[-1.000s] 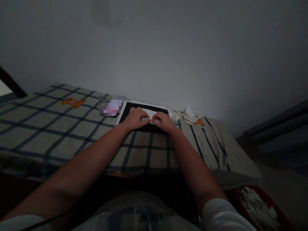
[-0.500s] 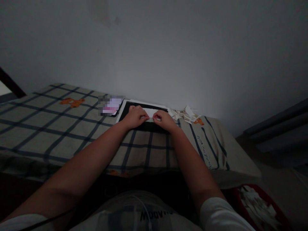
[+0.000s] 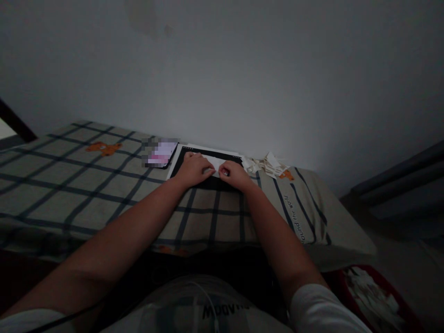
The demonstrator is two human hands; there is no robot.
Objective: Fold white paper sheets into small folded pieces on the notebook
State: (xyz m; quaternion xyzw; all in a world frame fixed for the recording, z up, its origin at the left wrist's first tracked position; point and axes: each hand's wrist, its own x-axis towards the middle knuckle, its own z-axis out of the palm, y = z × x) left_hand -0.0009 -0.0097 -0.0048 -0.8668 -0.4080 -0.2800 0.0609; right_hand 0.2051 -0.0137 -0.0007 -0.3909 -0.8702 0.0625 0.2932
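Note:
A small white piece of paper point(image 3: 215, 161) lies over a black sheet with a white border point(image 3: 180, 159) on the bed. My left hand point(image 3: 194, 170) rests on the left part of the paper, its thumb and fingers bent around the near edge. Close beside it, my right hand point(image 3: 236, 175) is closed at the paper's right part, with fingers curled in and thumb against them. The fingertips of both hands nearly meet. Part of the paper is hidden beneath the hands, and the poor light blurs the fine detail.
Several paper strips point(image 3: 274, 165) lie heaped right of the black sheet. A phone-like flat thing point(image 3: 161, 152), partly pixelated, is to the left. The checked bedcover point(image 3: 114, 171) meets a grey wall point(image 3: 222, 83). A red container point(image 3: 404, 296) with crumpled paper stands low at right.
My right hand has shifted slightly left and its fingers have curled further. My left hand has barely moved. More of the white paper's lower edge is covered by the fingers.

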